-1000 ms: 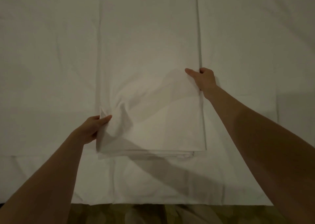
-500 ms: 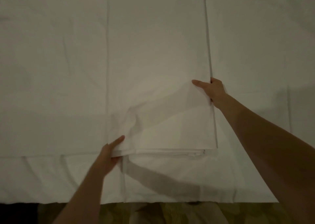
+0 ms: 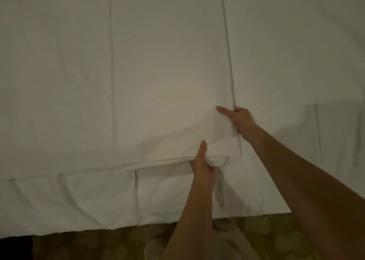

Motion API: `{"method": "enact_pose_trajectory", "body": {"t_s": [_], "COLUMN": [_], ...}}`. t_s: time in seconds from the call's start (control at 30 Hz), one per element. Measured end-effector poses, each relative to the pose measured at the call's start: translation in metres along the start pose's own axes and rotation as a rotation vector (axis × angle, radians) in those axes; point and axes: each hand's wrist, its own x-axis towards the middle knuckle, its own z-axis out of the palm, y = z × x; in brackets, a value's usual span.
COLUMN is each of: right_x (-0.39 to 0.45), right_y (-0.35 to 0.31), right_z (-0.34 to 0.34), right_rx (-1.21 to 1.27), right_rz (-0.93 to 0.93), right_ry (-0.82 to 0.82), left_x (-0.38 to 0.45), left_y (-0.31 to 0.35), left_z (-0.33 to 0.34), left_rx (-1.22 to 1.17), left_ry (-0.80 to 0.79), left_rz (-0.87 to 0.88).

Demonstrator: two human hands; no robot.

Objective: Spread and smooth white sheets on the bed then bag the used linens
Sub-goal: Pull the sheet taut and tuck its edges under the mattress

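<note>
A creased white bed (image 3: 59, 200) fills the frame. At lower centre lies the folded white sheet (image 3: 167, 82) (a soft layered rectangle); the left hand (image 3: 201, 166) grips its near edge, the right hand (image 3: 240, 121) pinches its right edge. Patterned carpet (image 3: 110, 244) runs below.

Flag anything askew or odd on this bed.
Only the folded sheet's near right corner: layers bunch unevenly where the left hand and right hand grip it. Nothing looks torn, stained or spilled.

One head-worn camera looks steeply down, close over the bed (image 3: 59, 200) edge and carpet (image 3: 98, 244).
</note>
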Motion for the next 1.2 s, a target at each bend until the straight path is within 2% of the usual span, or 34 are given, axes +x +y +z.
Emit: {"method": "enact_pose_trajectory", "body": {"t_s": [0.1,0.4,0.53,0.63,0.73,0.8,0.87,0.93,1.0,1.07,1.1,1.17,1.2], "right_x": [0.004,0.009,0.014,0.019,0.020,0.018,0.018,0.017,0.013,0.008,0.004,-0.003,-0.007], "right_y": [0.005,0.003,-0.005,-0.014,-0.027,-0.040,-0.053,-0.063,-0.072,-0.078,-0.082,-0.090,-0.093], "right_z": [-0.006,-0.017,-0.017,-0.017,-0.014,-0.010,-0.005,0.000,0.003,0.006,0.009,0.016,0.021], "right_rx": [0.033,0.095,0.089,0.077,0.068,0.076,0.075,0.073,0.063,0.066,0.073,0.070,0.062], "right_rz": [0.028,0.083,0.085,0.054,-0.009,-0.057,-0.106,-0.137,-0.152,-0.169,-0.177,-0.193,-0.203], "right_ry": [-0.069,-0.210,-0.221,-0.190,-0.157,-0.131,-0.104,-0.084,-0.065,-0.064,-0.073,-0.092,-0.096], "left_x": [0.001,-0.006,-0.007,-0.012,-0.022,-0.023,-0.022,-0.016,-0.016,-0.007,0.000,0.016,0.021], "left_y": [-0.010,-0.022,-0.032,-0.021,0.010,0.048,0.091,0.134,0.170,0.191,0.199,0.209,0.213], "left_z": [0.000,0.019,0.015,0.008,-0.024,-0.051,-0.077,-0.093,-0.087,-0.070,-0.059,-0.041,-0.034], "left_rx": [0.009,0.105,0.220,0.288,0.183,0.044,0.018,0.205,0.581,1.097,1.357,1.786,1.925], "left_ry": [-0.114,-0.107,0.015,0.020,0.251,0.424,0.616,0.828,0.828,0.647,0.540,0.335,0.260], "left_rz": [-0.018,-0.054,-0.072,-0.102,0.010,0.146,0.310,0.500,0.726,0.897,0.902,0.766,0.664]}}
